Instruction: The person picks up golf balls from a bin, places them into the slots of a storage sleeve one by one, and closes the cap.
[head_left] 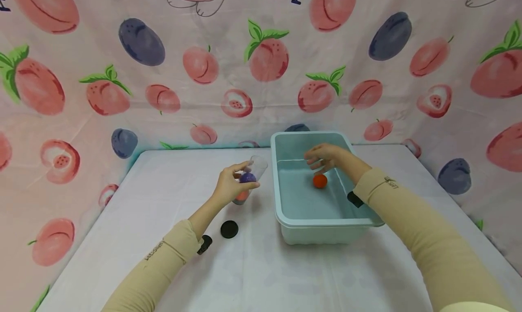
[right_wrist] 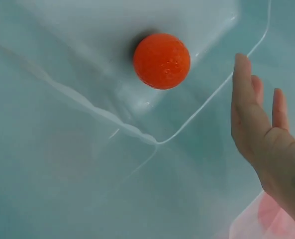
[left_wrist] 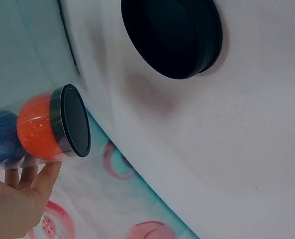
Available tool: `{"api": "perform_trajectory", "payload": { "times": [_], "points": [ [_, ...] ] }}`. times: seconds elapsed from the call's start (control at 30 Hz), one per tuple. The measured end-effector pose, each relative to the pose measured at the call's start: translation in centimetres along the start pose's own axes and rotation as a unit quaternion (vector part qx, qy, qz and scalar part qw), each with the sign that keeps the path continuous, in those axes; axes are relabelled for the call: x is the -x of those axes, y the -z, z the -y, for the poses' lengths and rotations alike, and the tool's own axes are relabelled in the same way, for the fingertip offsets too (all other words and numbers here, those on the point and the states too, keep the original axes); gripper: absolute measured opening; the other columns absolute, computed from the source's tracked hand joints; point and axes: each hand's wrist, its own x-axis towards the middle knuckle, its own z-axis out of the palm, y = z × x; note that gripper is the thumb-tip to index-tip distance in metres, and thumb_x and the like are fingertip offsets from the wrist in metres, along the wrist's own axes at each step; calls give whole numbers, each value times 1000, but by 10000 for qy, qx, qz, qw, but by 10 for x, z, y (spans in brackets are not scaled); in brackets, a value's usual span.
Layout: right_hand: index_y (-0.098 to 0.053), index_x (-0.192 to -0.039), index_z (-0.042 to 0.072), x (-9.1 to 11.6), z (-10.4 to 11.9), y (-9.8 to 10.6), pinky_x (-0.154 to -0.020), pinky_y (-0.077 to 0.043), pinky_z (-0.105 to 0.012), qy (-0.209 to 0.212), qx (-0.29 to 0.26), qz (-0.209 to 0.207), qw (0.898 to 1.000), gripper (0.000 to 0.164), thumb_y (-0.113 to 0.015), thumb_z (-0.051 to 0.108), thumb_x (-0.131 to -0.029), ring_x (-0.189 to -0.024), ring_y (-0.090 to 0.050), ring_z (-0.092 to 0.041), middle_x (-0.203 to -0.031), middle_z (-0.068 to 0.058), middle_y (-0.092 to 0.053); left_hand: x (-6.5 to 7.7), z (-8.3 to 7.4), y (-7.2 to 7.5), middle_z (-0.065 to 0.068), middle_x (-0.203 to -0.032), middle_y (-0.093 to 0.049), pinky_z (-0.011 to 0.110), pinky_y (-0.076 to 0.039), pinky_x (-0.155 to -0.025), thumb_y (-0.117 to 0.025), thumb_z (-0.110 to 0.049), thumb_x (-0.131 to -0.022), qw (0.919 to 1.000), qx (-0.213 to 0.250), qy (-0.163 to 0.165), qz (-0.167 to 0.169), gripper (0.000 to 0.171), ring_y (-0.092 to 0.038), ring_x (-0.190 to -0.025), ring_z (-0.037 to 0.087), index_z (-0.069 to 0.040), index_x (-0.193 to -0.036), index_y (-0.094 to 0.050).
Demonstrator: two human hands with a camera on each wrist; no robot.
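Note:
My left hand (head_left: 225, 185) grips a clear plastic tube (head_left: 259, 166), tilted, its open-looking end up and to the right. Inside sit a purple-blue ball (head_left: 247, 177) and, below it, an orange ball (left_wrist: 37, 127). A black cap (left_wrist: 76, 121) closes the tube's lower end. Over the pale blue-green bin (head_left: 326, 222), my right hand (head_left: 326, 157) hovers with fingers extended and nothing in them. Another orange ball (head_left: 320, 181) is in the bin, just below those fingers; the right wrist view shows the ball (right_wrist: 161, 61) apart from the hand.
A round black lid (head_left: 229, 229) lies on the white-covered table (head_left: 171, 180), near my left wrist. The bin's raised walls stand right of the tube. Behind the table hangs a fruit-print cloth (head_left: 163, 117).

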Motion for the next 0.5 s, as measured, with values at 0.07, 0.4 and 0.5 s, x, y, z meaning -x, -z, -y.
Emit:
{"api": "perform_trajectory", "payload": {
  "times": [0.07,0.4,0.5],
  "points": [
    [-31,-142,-4,-1,-2,0,-107,-38,-51,5,286,-136,9995,50,-44,18,-99,-132,-34,-43,-146,-29,-29,0,0,0,18,-124,-61,43,-55,-83,-80,-11,-74,10000,5,15,-12,62,-57,-108,34,-11,-131,-56],
    [-45,-128,-5,-7,-7,-5,-91,-50,-52,-185,2283,-927,9690,45,-60,16,-90,-116,-47,-44,-133,-28,-43,0,3,0,14,-124,-61,44,-54,-85,-80,-12,-74,9999,48,92,20,63,-56,-110,35,-13,-132,-56],
    [-53,-116,-2,-27,-17,3,-77,-55,-48,-118,2863,-1225,9502,42,-69,18,-83,-99,-54,-38,-119,-21,-51,0,5,0,13,-124,-61,43,-54,-85,-80,-13,-74,9999,40,102,1,63,-56,-111,35,-14,-132,-56]
  ]
}}
